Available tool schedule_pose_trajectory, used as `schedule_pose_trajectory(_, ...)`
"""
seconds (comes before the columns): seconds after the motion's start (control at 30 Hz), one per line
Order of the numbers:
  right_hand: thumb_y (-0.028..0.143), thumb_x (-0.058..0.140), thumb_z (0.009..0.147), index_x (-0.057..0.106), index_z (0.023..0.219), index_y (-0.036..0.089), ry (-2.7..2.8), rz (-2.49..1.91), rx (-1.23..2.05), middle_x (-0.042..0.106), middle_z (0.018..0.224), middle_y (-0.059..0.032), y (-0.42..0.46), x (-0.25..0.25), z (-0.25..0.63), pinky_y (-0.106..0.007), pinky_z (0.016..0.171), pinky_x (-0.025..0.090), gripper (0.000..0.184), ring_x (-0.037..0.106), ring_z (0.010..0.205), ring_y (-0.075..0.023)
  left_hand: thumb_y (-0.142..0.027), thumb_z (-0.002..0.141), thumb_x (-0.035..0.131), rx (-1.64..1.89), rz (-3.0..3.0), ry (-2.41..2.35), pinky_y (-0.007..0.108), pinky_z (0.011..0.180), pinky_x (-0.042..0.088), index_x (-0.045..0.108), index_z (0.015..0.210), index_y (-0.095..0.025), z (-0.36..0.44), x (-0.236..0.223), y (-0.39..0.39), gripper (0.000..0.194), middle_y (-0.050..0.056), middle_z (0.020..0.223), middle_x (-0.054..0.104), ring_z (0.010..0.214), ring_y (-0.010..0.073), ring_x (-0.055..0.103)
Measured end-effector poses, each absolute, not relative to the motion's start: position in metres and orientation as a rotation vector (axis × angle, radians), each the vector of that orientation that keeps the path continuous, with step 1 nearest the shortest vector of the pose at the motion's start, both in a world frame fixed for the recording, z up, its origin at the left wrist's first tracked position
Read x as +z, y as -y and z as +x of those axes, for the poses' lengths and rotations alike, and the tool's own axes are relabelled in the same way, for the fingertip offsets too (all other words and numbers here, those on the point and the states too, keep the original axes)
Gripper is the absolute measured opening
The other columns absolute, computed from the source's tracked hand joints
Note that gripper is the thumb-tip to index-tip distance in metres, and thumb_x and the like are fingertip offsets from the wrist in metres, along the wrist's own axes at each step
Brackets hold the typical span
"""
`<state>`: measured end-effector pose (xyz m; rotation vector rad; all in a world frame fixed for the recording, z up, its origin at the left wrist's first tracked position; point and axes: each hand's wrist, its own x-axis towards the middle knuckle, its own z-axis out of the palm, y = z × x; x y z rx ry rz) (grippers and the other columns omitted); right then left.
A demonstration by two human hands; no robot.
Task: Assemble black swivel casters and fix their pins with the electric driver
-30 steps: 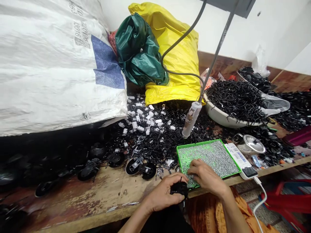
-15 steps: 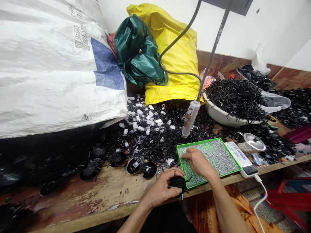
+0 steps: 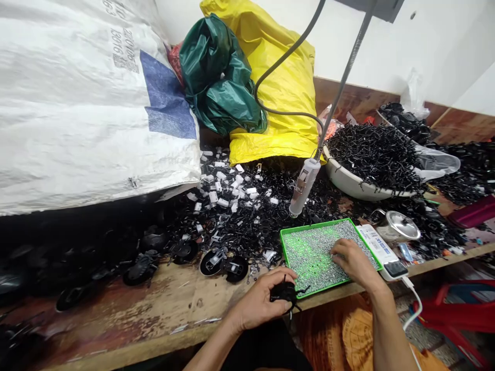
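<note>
Clock reference: centre of the green tray (image 3: 315, 225), 12 pointing to the wall.
Left hand (image 3: 258, 301): at 8 o'clock, just beside the tray; thumb and fingers curled around a black part (image 3: 283, 292).
Black part: at 8 o'clock, by the tray's near left corner; thin prongs stick out of it. Contact with the rim cannot be told.
Right hand (image 3: 353, 260): over the 3 o'clock side of the tray, fingers bent toward the small metal pieces (image 3: 328, 277). Cannot tell whether the fingertips are pinching one.
Tray contents: metal pieces spread across it, with green floor showing in patches.
Hanging tool (image 3: 304, 188): at 11 o'clock, above the heap of small black parts (image 3: 247, 229).
Bowl (image 3: 346, 183): at 1 o'clock, piled with black pieces (image 3: 371, 154).
White device (image 3: 392, 270): at 3 o'clock, beside the tray, cable (image 3: 416, 301) attached.
Round black parts (image 3: 236, 269): at 9 o'clock, on the bench (image 3: 185, 299).
</note>
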<state>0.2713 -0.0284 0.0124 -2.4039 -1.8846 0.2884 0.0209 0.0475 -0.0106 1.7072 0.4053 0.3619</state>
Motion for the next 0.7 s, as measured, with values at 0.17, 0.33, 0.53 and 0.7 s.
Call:
schedule_pose_trajectory(0.17,0.012,0.035,0.081,0.055,0.101,0.008,1.625,-2.591,0.076,0.051,0.092,-0.0137,0.007,0.005,0.268,-0.034,0.076,0.034,0.028,0.047,0.088,-0.0243,-0.012,0.062,0.055,0.351,1.718,-0.413,0.031,0.09,0.031,0.056,0.088,-0.019,0.021,-0.011,-0.048,0.027,0.005,0.107,0.053,0.1,0.0199,0.047)
schedule_pose_trajectory(0.33,0.027,0.039,0.084,0.054,0.103,0.011,1.825,-2.398,0.133,0.049,0.097,-0.0137,-0.028,0.004,0.205,-0.034,0.076,0.034,0.028,0.043,0.091,-0.0254,-0.015,0.063,0.056,0.361,1.706,-0.415,0.031,0.09,0.032,0.056,0.088,-0.019,0.021,-0.011,-0.048,0.026,0.005,0.107,0.053,0.1,0.0201,0.047)
schedule_pose_trajectory(0.53,0.017,0.053,0.075,0.059,0.083,0.021,2.175,-2.02,0.351,0.052,0.088,-0.0022,-0.02,0.01,0.188,-0.025,0.073,0.035,0.01,0.044,0.085,-0.0161,-0.017,0.063,0.056,0.356,1.73,-0.433,0.032,0.088,0.034,0.056,0.087,-0.018,0.022,-0.01,-0.048,0.025,0.006,0.104,0.054,0.097,0.0203,0.047)
schedule_pose_trajectory(0.7,0.016,0.051,0.078,0.061,0.088,0.024,2.034,-2.137,0.282,0.055,0.086,-0.0014,0.0,0.004,0.239,-0.027,0.073,0.035,0.017,0.047,0.085,-0.0164,-0.013,0.062,0.055,0.37,1.718,-0.413,0.031,0.09,0.032,0.056,0.087,-0.018,0.022,-0.01,-0.047,0.025,0.005,0.105,0.054,0.1,0.0198,0.047)
